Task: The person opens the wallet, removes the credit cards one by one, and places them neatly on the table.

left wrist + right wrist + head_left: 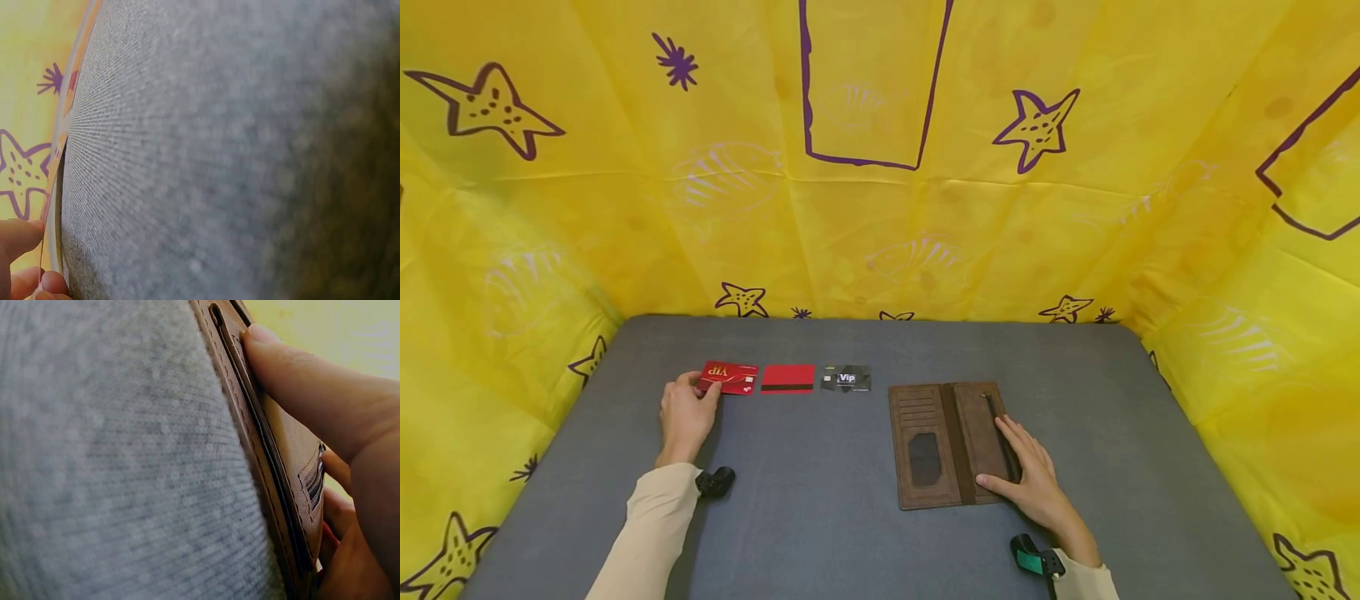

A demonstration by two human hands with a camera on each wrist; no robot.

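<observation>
My left hand pinches the left end of a red VIP card between thumb and fingers. In the left wrist view the card appears edge-on, slightly tilted off the table, with the thumb against one face. A brown long wallet lies unfolded, card slots and a dark window on its left half, a zip pocket on its right. My right hand rests on the wallet's right half, fingers extended along the outer edge. In the right wrist view, the thumb touches the wallet.
Right of the red VIP card lie a red card with a dark stripe and a dark grey VIP card in a row. The grey table is bordered by yellow cloth at the back and sides.
</observation>
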